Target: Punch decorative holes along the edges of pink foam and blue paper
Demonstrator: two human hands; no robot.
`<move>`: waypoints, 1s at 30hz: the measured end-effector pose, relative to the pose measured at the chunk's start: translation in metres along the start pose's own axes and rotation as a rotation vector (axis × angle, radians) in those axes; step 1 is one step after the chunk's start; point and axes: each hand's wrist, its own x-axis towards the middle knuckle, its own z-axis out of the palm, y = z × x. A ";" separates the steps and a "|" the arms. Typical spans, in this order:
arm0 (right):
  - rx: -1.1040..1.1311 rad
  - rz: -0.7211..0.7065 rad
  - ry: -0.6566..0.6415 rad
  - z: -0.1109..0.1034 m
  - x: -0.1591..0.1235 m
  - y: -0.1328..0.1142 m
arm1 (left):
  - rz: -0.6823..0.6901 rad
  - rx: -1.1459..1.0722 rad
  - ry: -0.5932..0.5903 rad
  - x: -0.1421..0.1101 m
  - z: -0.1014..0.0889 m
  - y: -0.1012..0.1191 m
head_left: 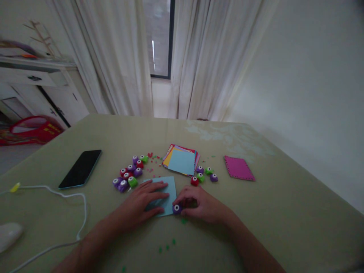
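A light blue square of paper (170, 185) lies flat in front of me. My left hand (148, 199) rests on it with the fingers spread. At the paper's lower right edge is a small purple craft punch (176, 209), held between the thumb and fingers of my right hand (199, 204). Several more punches in red, green and purple sit in a cluster (127, 175) to the left of the paper. A smaller group of punches (200, 177) stands to the right. Tiny green paper pieces (167, 247) are scattered on the table near me.
Beyond my hands lies a stack of coloured paper squares (182, 160), the top one light blue. A magenta square with punched edges (239, 168) is at the right. On the left are a black tablet (81, 168), a white cable (84, 206) and a white mouse (10, 235).
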 end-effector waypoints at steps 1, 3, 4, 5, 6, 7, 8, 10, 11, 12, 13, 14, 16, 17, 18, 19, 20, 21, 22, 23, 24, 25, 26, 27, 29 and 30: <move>0.002 0.004 0.002 0.000 0.000 0.000 | 0.001 0.002 0.006 0.000 0.000 0.000; 0.009 0.008 0.003 0.001 0.000 0.000 | -0.003 0.005 0.012 0.000 0.001 0.000; 0.013 0.008 0.003 0.001 0.000 0.000 | -0.004 0.006 0.014 0.000 0.001 0.001; 0.017 0.007 0.004 0.001 0.000 -0.001 | -0.005 0.007 0.017 0.000 0.000 0.001; 0.021 0.007 0.006 0.001 0.000 -0.001 | -0.004 0.008 0.020 0.000 0.000 0.001; 0.022 0.007 0.008 0.001 0.000 -0.002 | -0.002 0.009 0.021 0.000 -0.001 0.002; 0.019 0.007 0.010 0.001 0.000 -0.002 | 0.001 0.010 0.021 0.000 -0.001 0.002; 0.009 0.008 0.013 0.002 0.000 -0.001 | 0.005 0.015 0.016 0.000 -0.002 0.003; 0.009 0.007 0.018 0.002 -0.001 0.000 | 0.010 0.020 0.017 0.001 -0.003 0.003; 0.013 0.007 0.023 0.003 -0.001 0.001 | 0.019 0.026 0.024 0.001 -0.003 0.004; 0.023 0.006 0.031 0.003 -0.001 0.003 | 0.032 0.033 0.042 0.001 -0.003 0.006; 0.033 0.001 0.043 0.003 -0.002 0.005 | 0.049 0.042 0.065 0.002 -0.003 0.009; 0.038 -0.030 0.072 0.003 -0.003 0.007 | 0.093 0.063 0.125 0.004 -0.002 0.018; 0.028 -0.059 0.081 0.003 -0.003 0.007 | 0.114 0.073 0.153 0.005 -0.002 0.024; 0.012 -0.096 0.087 0.002 -0.003 0.007 | 0.138 0.084 0.185 0.007 -0.002 0.030; -0.006 -0.136 0.096 0.001 -0.004 0.006 | 0.160 0.095 0.215 0.008 -0.002 0.037; -0.023 -0.174 0.108 0.000 -0.005 0.004 | 0.172 0.105 0.242 0.009 -0.002 0.043; -0.039 -0.207 0.123 -0.001 -0.005 0.002 | 0.183 0.113 0.260 0.009 -0.001 0.048; -0.055 -0.235 0.139 -0.003 -0.006 -0.001 | 0.196 0.120 0.272 0.010 0.000 0.051; -0.077 -0.258 0.152 -0.004 -0.007 -0.004 | 0.208 0.123 0.280 0.011 0.001 0.054; -0.104 -0.274 0.158 -0.004 -0.008 -0.006 | 0.221 0.125 0.284 0.012 0.002 0.055; -0.141 -0.288 0.155 -0.004 -0.009 -0.007 | 0.242 0.123 0.297 0.013 0.003 0.056; -0.183 -0.300 0.143 -0.004 -0.009 -0.008 | 0.266 0.121 0.318 0.015 0.004 0.055; -0.227 -0.309 0.129 -0.004 -0.010 -0.008 | 0.292 0.121 0.344 0.016 0.005 0.055; -0.292 -0.314 0.105 -0.002 -0.010 -0.007 | 0.335 0.130 0.387 0.017 0.006 0.054; -0.311 -0.314 0.097 -0.001 -0.010 -0.005 | 0.349 0.140 0.396 0.018 0.007 0.053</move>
